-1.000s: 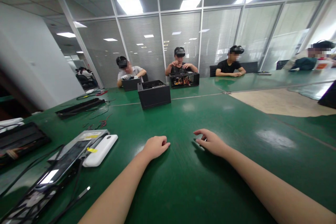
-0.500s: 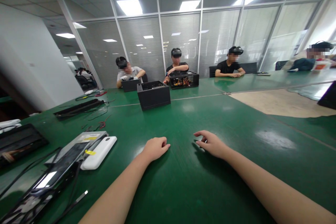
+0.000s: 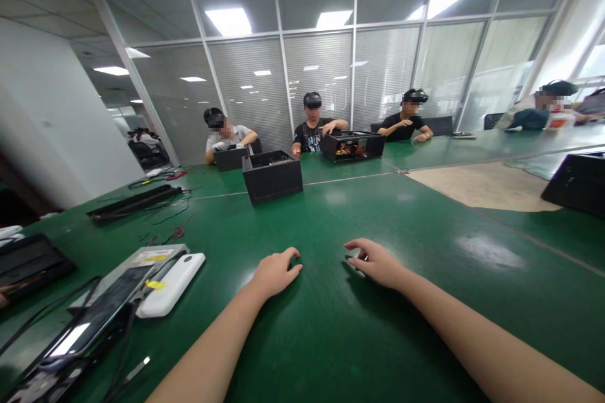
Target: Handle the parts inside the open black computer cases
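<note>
Resting seems the step: left hand and right hand, loosely curled, look empty; touching the white power bank left of the fingers, or the black box beyond, would call for reaching.

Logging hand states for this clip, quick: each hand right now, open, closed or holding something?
Left hand: open, nothing visible in it.
Right hand: open, fingers loosely curled, nothing visible in it.

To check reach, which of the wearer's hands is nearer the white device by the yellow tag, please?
Left: the left hand is right of the white device, apart from it; the right hand is farther right.
</note>
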The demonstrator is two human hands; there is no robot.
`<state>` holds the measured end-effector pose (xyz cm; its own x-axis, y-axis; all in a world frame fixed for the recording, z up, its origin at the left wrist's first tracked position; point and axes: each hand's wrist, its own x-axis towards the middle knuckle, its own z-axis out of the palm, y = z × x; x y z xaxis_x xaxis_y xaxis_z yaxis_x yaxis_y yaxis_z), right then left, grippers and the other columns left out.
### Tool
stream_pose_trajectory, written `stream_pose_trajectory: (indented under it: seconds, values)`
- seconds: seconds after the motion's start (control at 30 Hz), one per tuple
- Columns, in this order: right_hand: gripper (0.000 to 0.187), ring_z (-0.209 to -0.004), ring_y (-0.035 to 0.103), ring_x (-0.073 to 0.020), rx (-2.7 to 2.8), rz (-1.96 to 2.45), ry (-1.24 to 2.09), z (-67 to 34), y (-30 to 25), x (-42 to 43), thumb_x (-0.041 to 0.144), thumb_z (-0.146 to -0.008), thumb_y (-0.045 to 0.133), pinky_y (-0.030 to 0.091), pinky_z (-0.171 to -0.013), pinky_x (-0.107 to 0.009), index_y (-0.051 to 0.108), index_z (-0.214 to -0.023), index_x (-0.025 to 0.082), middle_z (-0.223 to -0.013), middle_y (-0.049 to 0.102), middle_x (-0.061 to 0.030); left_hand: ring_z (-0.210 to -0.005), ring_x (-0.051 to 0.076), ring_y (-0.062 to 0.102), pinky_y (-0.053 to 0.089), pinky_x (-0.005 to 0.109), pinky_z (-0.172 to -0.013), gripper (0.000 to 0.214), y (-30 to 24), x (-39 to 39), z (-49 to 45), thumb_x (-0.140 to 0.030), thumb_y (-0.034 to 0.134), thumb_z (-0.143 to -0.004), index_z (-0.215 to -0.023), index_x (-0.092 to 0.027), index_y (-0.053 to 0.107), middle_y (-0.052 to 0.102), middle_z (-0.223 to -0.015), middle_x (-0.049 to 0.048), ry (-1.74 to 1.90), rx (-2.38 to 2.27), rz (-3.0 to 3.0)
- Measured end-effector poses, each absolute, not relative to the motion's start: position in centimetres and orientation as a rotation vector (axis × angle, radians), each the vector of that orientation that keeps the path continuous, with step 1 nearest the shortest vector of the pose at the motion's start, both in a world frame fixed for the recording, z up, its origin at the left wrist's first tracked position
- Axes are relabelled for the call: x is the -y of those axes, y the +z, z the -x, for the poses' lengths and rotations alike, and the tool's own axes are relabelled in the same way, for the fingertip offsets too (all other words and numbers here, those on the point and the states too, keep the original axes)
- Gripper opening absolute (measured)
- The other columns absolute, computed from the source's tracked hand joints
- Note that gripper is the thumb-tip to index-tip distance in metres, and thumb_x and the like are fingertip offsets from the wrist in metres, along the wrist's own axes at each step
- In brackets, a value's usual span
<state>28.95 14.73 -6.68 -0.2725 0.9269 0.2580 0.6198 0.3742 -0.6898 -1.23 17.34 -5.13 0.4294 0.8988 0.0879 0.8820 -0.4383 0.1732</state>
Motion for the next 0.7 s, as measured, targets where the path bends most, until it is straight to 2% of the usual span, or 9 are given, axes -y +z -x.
stream_pose_trajectory:
  seconds: [0.13, 0.23, 0.33, 0.43, 0.6, 0.7]
  values:
    - [0.036, -0.077, 0.059, -0.0131, 2.027, 1.321, 0.515, -28.3, -5.7, -14.0, 0.025, -0.082, 0.057, 0.049, -0.076, -0.031, 0.056, -0.117, 0.020, -0.111, 0.058, -0.0067, -0.076, 0.021, 0.062, 0.034, 0.026, -0.058, 0.033, -5.1, -17.5, 1.1, -0.048, 0.044, -0.087, -0.112, -0.029, 0.054, 0.068, -0.082, 0.0019, 0.270, -1.604, -2.558]
    - [0.039, -0.093, 0.059, -0.0172, 2.034, 1.335, 0.303, -27.4, -3.9, -12.8, 0.024, -0.082, 0.056, 0.047, -0.085, -0.033, 0.054, -0.121, 0.021, -0.117, 0.055, -0.0085, -0.074, 0.020, 0.062, 0.032, 0.026, -0.057, 0.032, -5.1, -17.7, 1.1, -0.048, 0.044, -0.087, -0.111, -0.030, 0.055, 0.068, -0.079, 0.0011, 0.284, -1.606, -2.542]
    - [0.044, -0.111, 0.051, -0.0225, 2.000, 1.368, 0.052, -26.6, -1.0, -11.4, 0.027, -0.082, 0.056, 0.041, -0.097, -0.038, 0.051, -0.125, 0.019, -0.120, 0.055, -0.0110, -0.072, 0.020, 0.061, 0.030, 0.026, -0.055, 0.030, -5.1, -18.0, 1.1, -0.047, 0.044, -0.087, -0.109, -0.030, 0.055, 0.067, -0.076, 0.0000, 0.300, -1.596, -2.522]
    - [0.049, -0.112, 0.050, -0.0247, 1.933, 1.454, -0.128, -26.2, 2.6, -10.9, 0.034, -0.083, 0.054, 0.040, -0.098, -0.039, 0.048, -0.127, 0.015, -0.120, 0.055, -0.0134, -0.071, 0.019, 0.061, 0.029, 0.026, -0.055, 0.030, -5.1, -18.2, 1.1, -0.047, 0.044, -0.086, -0.108, -0.029, 0.055, 0.066, -0.075, -0.0004, 0.319, -1.582, -2.502]
    - [0.060, -0.114, 0.048, -0.0304, 1.774, 1.878, -0.427, -28.2, 7.2, -14.8, 0.047, -0.080, 0.054, 0.040, -0.095, -0.041, 0.048, -0.127, 0.011, -0.121, 0.054, -0.0178, -0.070, 0.019, 0.060, 0.028, 0.026, -0.055, 0.030, -5.0, -18.2, 1.2, -0.046, 0.044, -0.086, -0.107, -0.029, 0.056, 0.066, -0.076, -0.0006, 0.336, -1.562, -2.493]
    - [0.057, -0.114, 0.048, -0.0321, 1.639, 2.209, -0.463, -31.2, 8.0, -18.6, 0.044, -0.077, 0.058, 0.040, -0.093, -0.041, 0.052, -0.120, 0.007, -0.121, 0.053, -0.0215, -0.070, 0.018, 0.059, 0.027, 0.026, -0.055, 0.029, -4.9, -18.0, 1.4, -0.046, 0.045, -0.086, -0.106, -0.028, 0.056, 0.065, -0.075, -0.0005, 0.334, -1.563, -2.481]
